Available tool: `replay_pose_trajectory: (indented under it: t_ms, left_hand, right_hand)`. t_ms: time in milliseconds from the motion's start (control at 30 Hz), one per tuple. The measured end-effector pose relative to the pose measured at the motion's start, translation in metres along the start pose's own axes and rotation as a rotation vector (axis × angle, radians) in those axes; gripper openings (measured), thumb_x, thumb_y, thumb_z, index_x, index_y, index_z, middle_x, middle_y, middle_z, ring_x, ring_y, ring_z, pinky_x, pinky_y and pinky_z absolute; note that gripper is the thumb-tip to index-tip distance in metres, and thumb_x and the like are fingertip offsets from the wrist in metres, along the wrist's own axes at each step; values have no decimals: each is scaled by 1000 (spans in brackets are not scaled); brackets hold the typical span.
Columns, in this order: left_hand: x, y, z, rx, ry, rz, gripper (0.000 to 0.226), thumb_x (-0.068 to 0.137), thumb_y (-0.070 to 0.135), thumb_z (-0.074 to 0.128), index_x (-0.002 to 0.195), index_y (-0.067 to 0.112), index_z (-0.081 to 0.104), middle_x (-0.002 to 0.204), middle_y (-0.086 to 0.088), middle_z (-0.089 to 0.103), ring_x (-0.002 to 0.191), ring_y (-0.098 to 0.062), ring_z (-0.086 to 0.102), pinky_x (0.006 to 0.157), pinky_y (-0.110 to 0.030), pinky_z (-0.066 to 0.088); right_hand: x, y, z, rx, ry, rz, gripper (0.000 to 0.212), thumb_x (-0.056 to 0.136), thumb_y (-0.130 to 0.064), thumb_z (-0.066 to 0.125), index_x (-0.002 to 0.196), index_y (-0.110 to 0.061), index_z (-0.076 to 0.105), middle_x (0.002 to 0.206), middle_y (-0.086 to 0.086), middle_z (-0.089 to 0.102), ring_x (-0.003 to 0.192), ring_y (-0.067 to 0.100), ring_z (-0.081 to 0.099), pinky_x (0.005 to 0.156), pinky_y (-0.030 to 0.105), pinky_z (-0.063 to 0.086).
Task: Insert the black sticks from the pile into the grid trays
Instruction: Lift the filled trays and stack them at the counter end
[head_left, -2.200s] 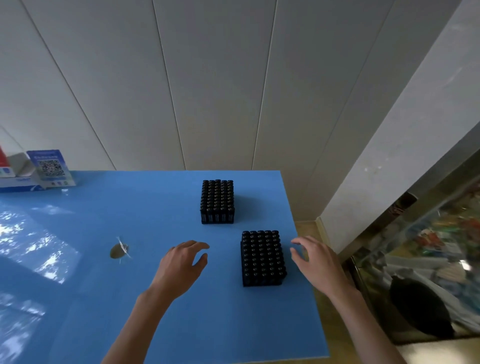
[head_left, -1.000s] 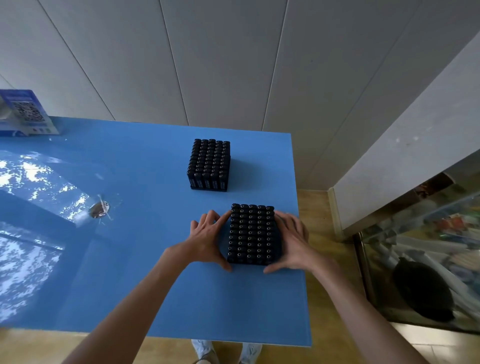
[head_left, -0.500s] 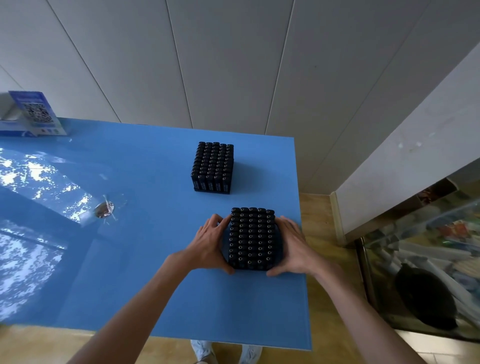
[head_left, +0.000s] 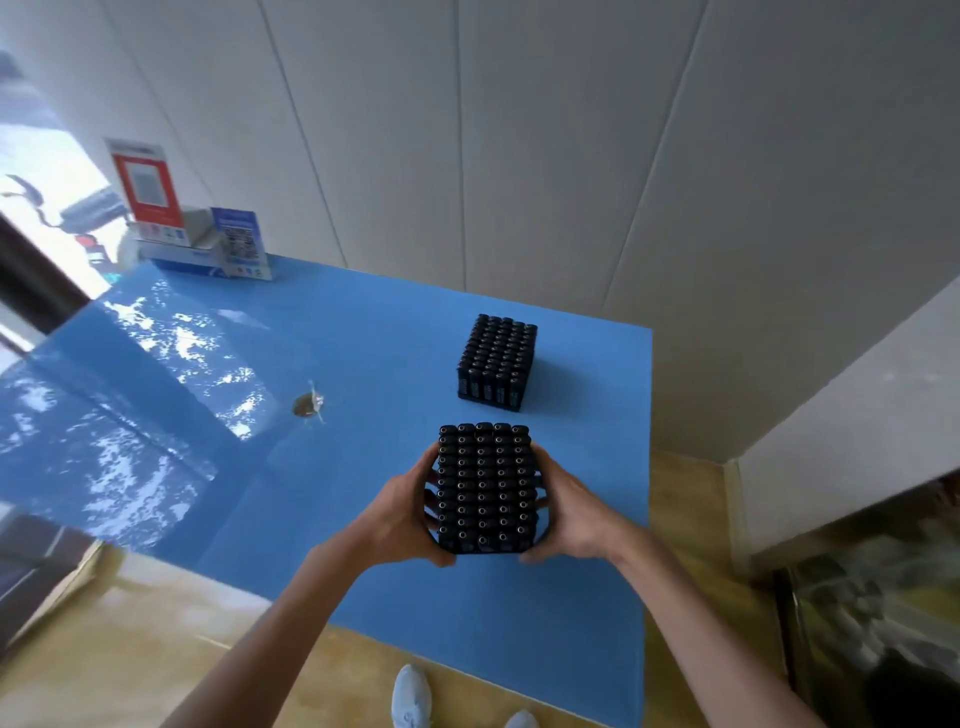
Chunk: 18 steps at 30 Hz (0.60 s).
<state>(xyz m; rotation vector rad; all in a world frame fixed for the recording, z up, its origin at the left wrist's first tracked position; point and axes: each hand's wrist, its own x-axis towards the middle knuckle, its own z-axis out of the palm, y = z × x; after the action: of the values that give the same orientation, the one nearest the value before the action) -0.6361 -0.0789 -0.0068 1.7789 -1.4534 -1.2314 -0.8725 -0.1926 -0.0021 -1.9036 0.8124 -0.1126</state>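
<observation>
Nearest: pale shoes (head_left: 411, 693) on a tan floor (head_left: 130, 639), below the near edge of the blue tabletop (head_left: 363, 364). Next, the near grid tray (head_left: 484, 488), a dark block packed with upright black sticks (head_left: 482, 462) whose round tips form close rows; it is held between both hands over the tabletop's near right part, and whether its base touches the surface cannot be told. The left hand (head_left: 402, 514) grips the left wall, fingers curled against the side and thumb under the near corner; the right hand (head_left: 569, 512) mirrors it on the right wall. Handling, as a judgement: the loaded tray looks rigid and moderately heavy for its bulk, its sides smooth and likely slippery; the sticks appear only to stand in their cells, so tilting could spill them. Best taken low on two opposite walls, kept level, never by the stick tips. Farther: a second grid tray (head_left: 497, 364), likewise full, standing alone on the tabletop, well apart from the first. To the left, a small brownish object (head_left: 307, 404) amid bright window reflections; its nature cannot be told. No loose pile of sticks is in view. Farthest: boxes and printed cards (head_left: 208, 234) at the far left corner, against a white panelled wall (head_left: 519, 130).
</observation>
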Motion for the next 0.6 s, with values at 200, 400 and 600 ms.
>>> replay_pose_trajectory:
  t_ms: [200,400,600]
  left_hand:
    - [-44,-13,-24,-52,103,-39,133,49,-6,88,153,42,21,107,2,61,76,-9,65,68,-29,59]
    - [-95,-39,-55,-96,175,-57,132,50,-9,80,154,40,16,98,5,61,74,-1,59,69,-25,56]
    - [-145,-84,-112,-168,251,-25,126,53,-15,73,152,43,19,81,8,59,72,-6,57,63,-28,54]
  right_hand:
    - [14,-42,23,-6,-125,-66,128,59,6,87,147,-47,10,113,2,57,73,1,64,64,27,58]
    - [34,-84,71,29,-205,-93,114,61,7,83,137,-50,20,92,-3,53,66,5,58,65,37,57]
    - [73,-142,136,53,-226,-129,112,62,9,80,129,-60,22,103,-1,53,72,10,57,67,40,57]
